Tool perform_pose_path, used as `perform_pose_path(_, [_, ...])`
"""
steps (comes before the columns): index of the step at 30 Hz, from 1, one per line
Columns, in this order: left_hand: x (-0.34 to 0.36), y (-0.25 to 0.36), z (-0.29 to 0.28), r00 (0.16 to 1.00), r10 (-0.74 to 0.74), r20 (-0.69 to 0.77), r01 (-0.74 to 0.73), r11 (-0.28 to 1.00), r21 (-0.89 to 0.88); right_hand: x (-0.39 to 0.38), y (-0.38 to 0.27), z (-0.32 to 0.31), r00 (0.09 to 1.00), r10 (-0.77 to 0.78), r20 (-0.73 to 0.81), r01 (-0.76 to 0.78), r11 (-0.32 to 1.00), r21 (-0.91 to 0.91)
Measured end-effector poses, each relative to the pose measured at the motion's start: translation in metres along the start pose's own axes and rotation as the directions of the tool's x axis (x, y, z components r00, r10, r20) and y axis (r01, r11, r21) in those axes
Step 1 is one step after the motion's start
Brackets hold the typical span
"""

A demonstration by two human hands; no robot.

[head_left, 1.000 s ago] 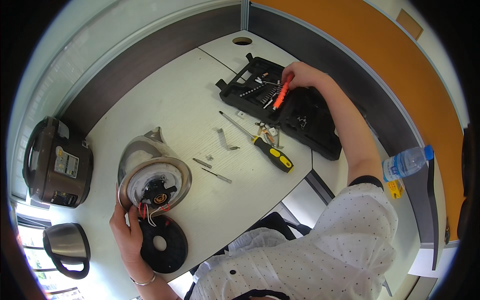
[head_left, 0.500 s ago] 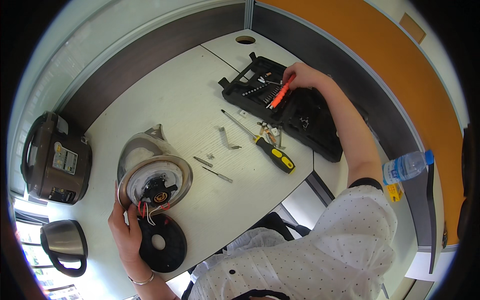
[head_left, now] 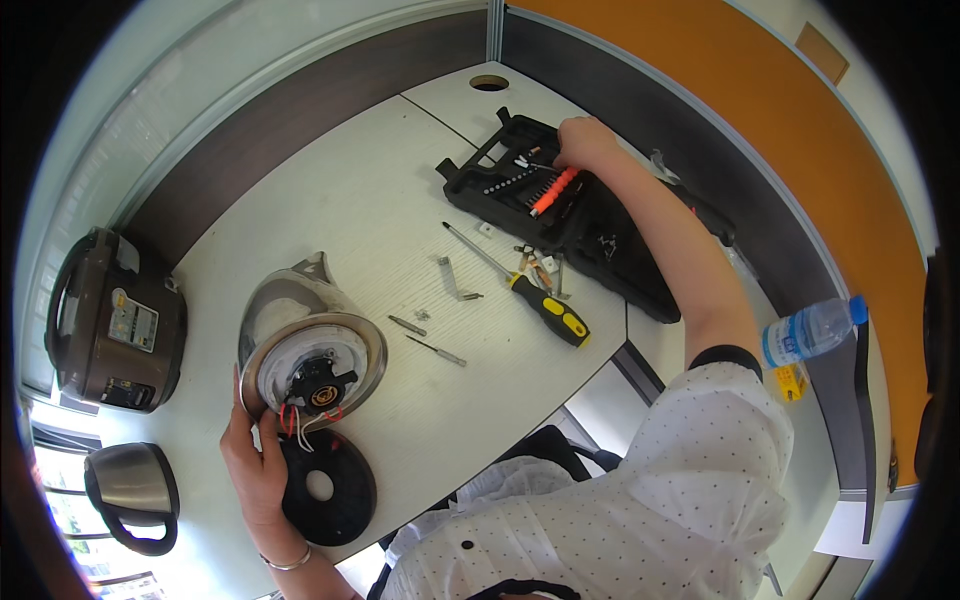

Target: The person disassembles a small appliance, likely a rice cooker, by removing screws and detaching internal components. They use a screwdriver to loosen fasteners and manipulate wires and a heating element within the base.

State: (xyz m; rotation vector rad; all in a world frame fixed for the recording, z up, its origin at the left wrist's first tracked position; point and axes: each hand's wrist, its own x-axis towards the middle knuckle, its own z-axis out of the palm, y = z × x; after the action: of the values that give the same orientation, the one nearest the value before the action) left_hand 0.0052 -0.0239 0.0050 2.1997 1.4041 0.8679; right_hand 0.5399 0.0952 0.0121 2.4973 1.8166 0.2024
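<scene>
My left hand (head_left: pixel 254 456) grips the rim of a metal kettle (head_left: pixel 290 302) lying tipped over. The kettle's underside faces me and shows a round black connector (head_left: pixel 318 388) with red and white wires. A black ring-shaped base cover (head_left: pixel 350 495) lies beside my left wrist. My right hand (head_left: pixel 588 145) is over an open black tool case (head_left: pixel 480 205) at the far right. Its curled fingers are at the upper end of an orange-red ribbed shaft (head_left: pixel 554 192) and partly hide it. Rows of small bits sit in the case near the shaft.
A yellow-black screwdriver (head_left: pixel 550 308), two small screwdriver bits (head_left: pixel 436 350), a bent metal bracket (head_left: pixel 455 280) and small metal parts (head_left: pixel 540 265) lie mid-table. Left stand a rice cooker (head_left: pixel 120 330) and a steel kettle (head_left: pixel 130 485). A water bottle (head_left: pixel 812 335) lies right.
My right hand has shifted up and slightly left, covering the upper end of the orange-red shaft. The shaft now sits slightly farther left. My left hand stays on the kettle.
</scene>
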Motion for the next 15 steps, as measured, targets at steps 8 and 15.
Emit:
perform_pose_path(8, [-0.001,-0.001,0.001,0.999,0.046,-0.019,-0.046,0.999,0.014,-0.005,-0.034,-0.015,0.983,0.167,0.079,-0.169,0.985,0.016])
perform_pose_path(15, [0.001,0.005,0.005,0.994,0.091,-0.064,-0.09,0.996,0.013,0.009,-0.023,-0.006,0.963,0.195,0.185,-0.221,0.966,0.136])
